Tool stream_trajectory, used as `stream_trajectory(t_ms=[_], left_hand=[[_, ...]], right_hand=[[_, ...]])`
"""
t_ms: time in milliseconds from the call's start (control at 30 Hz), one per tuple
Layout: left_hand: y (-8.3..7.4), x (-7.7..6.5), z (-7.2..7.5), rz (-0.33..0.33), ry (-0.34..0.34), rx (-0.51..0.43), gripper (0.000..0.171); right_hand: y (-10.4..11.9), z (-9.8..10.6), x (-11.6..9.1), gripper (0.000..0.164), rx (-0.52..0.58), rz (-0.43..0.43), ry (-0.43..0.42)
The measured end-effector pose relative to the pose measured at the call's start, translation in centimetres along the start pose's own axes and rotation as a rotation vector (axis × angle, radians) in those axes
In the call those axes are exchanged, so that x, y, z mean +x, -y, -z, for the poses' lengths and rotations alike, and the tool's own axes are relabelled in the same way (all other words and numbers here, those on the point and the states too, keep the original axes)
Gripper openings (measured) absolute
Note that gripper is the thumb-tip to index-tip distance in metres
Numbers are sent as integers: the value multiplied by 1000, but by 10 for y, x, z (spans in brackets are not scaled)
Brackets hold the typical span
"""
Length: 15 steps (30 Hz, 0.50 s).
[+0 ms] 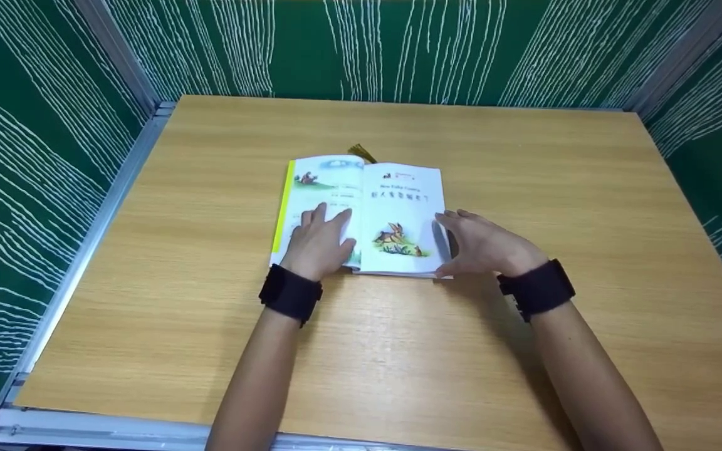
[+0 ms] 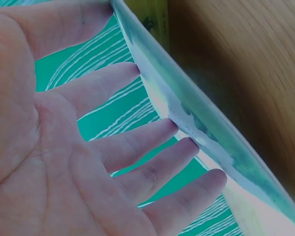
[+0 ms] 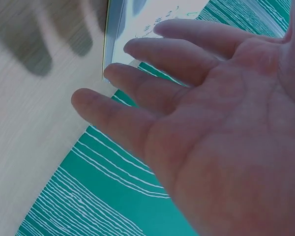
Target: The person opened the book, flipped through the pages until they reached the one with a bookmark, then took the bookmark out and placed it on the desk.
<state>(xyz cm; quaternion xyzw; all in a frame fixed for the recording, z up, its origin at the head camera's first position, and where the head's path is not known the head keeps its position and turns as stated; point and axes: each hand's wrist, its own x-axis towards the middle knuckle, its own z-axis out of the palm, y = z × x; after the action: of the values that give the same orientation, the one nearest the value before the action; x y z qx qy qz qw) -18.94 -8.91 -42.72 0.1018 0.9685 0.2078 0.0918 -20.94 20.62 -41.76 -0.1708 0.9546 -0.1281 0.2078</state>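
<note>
An open book (image 1: 402, 216) with coloured pictures lies on the wooden table, a rabbit drawn on its right page. On the left page rests my left hand (image 1: 318, 243), fingers spread and nearly straight; the left wrist view shows the fingertips (image 2: 169, 126) touching the paper. My right hand (image 1: 483, 243) is at the book's right edge, with the thumb near the lower corner and the other fingers near the side. The right wrist view shows those fingers (image 3: 162, 61) extended, with nothing held in the palm. Whether they touch the edge is hard to tell.
A brown tassel (image 1: 361, 151) sticks out from the book's top. Bare wooden tabletop (image 1: 536, 169) surrounds the book. Green panels with white wavy lines (image 1: 386, 50) stand behind and at both sides, with a metal frame (image 1: 98, 181) along the left edge.
</note>
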Motion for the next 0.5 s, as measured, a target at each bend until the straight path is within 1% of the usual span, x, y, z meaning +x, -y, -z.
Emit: stream_trajectory(t_ms=[167, 267, 333, 400, 433, 500], left_hand=[[0, 1, 1, -3, 8, 4, 59], [1, 1, 2, -3, 11, 2, 60], [1, 1, 2, -3, 10, -3, 59], [2, 0, 3, -1, 6, -9, 59], [2, 0, 3, 2, 5, -11, 59], [3, 0, 3, 5, -2, -11, 58]], right_hand=[[-2, 3, -2, 101, 25, 21, 2], [-2, 4, -3, 99, 40, 39, 0], [-2, 3, -3, 101, 49, 32, -21], [-2, 2, -3, 101, 57, 6, -52], [-2, 1, -3, 100, 59, -6, -68], [-2, -2, -1, 91, 70, -6, -107]])
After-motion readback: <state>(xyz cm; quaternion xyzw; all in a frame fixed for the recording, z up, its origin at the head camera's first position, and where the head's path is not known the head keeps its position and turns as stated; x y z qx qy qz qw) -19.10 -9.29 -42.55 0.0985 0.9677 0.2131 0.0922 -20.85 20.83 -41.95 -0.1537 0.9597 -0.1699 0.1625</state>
